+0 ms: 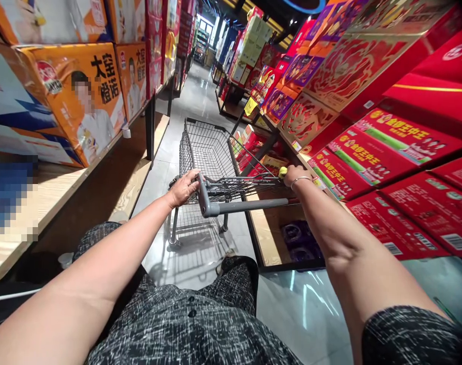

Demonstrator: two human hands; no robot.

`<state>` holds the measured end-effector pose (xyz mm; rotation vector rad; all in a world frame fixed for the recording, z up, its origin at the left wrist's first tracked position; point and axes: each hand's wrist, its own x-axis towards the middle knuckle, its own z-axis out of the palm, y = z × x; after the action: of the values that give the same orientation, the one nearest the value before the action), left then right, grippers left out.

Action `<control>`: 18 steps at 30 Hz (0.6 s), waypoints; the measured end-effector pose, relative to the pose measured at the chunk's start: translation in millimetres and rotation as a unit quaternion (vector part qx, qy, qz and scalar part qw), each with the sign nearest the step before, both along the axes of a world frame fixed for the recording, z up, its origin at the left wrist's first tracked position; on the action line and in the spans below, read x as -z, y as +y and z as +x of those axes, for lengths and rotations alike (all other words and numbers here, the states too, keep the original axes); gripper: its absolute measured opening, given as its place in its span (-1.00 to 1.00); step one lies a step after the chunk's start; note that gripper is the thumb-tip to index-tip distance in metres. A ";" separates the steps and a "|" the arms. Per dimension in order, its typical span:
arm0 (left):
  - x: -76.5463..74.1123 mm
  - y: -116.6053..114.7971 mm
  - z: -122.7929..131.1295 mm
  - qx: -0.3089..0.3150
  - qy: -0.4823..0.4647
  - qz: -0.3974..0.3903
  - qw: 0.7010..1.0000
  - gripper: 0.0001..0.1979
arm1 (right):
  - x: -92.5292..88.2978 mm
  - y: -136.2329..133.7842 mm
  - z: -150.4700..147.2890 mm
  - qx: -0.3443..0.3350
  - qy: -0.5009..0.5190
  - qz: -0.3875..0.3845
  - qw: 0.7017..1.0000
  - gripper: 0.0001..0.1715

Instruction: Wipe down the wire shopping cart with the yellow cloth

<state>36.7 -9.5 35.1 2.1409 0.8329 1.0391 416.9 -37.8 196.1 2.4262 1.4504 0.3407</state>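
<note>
A wire shopping cart (206, 147) with an empty basket stands in the aisle right in front of me. My left hand (185, 186) is wrapped around the left end of its grey handle bar (246, 206). My right hand (294, 176) is closed on the cart's right rear corner, with a small yellow-green thing (283, 171) at the fingertips that I cannot make out. A thin bracelet sits on my right wrist.
Orange boxes (82, 101) fill the wooden shelves on the left. Red gift boxes (383, 147) line the slanted shelves on the right. A glossy grey floor (193, 101) runs ahead between them. A low shelf (269, 228) sits under the cart's right side.
</note>
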 end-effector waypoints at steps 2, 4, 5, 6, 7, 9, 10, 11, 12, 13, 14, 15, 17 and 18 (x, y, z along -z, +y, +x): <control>0.3 0.9 -1.5 0.006 -0.014 -0.008 1.000 -0.27 | 10.6 -7.7 -5.2 0.053 0.014 -0.023 0.998 -0.45; 1.8 1.3 -2.0 0.013 -0.036 -0.020 0.999 -0.30 | 14.2 -15.4 -15.4 0.061 0.046 -0.056 0.995 -0.49; 2.9 1.3 -2.1 0.017 -0.051 -0.028 0.998 -0.31 | 13.6 -19.3 -22.0 0.052 0.062 -0.068 0.994 -0.51; 4.2 1.3 -2.2 0.020 -0.066 -0.037 0.997 -0.31 | 11.8 -23.2 -29.7 0.042 0.077 -0.078 0.993 -0.54; 5.6 1.2 -2.3 0.023 -0.080 -0.047 0.995 -0.32 | 9.3 -27.0 -38.5 0.031 0.089 -0.084 0.992 -0.56; 7.8 1.1 -2.6 0.029 -0.102 -0.063 0.992 -0.31 | 4.4 -34.2 -59.6 0.005 0.103 -0.084 0.991 -0.59; 8.6 1.0 -2.8 0.031 -0.109 -0.068 0.991 -0.31 | 2.4 -37.3 -71.7 -0.014 0.109 -0.081 0.991 -0.60; 8.9 0.9 -2.9 0.032 -0.113 -0.073 0.990 -0.30 | 0.9 -39.9 -84.3 -0.035 0.116 -0.078 0.990 -0.61; 8.8 0.7 -3.2 0.032 -0.116 -0.077 0.990 -0.30 | -0.5 -42.2 -97.2 -0.056 0.122 -0.077 0.988 -0.63; 8.4 0.6 -3.6 0.030 -0.120 -0.080 0.989 -0.30 | -1.9 -44.3 -109.9 -0.077 0.128 -0.078 0.986 -0.64; 7.7 0.4 -4.2 0.027 -0.122 -0.084 0.989 -0.31 | -3.7 -46.3 -122.3 -0.097 0.137 -0.084 0.982 -0.66; 6.9 0.4 -5.1 0.024 -0.123 -0.087 0.988 -0.31 | -6.1 -48.6 -134.1 -0.123 0.153 -0.093 0.976 -0.66; 5.4 1.1 -8.1 0.017 -0.118 -0.087 0.989 -0.29 | -13.1 -55.1 -156.5 -0.215 0.224 -0.107 0.945 -0.66; 5.0 1.9 -10.3 0.011 -0.113 -0.084 0.990 -0.25 | -17.3 -59.9 -167.5 -0.287 0.271 -0.098 0.914 -0.64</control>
<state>26.4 -7.6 30.1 1.8497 0.7580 1.1331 249.4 -97.7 213.4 1.9627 2.2997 -0.3890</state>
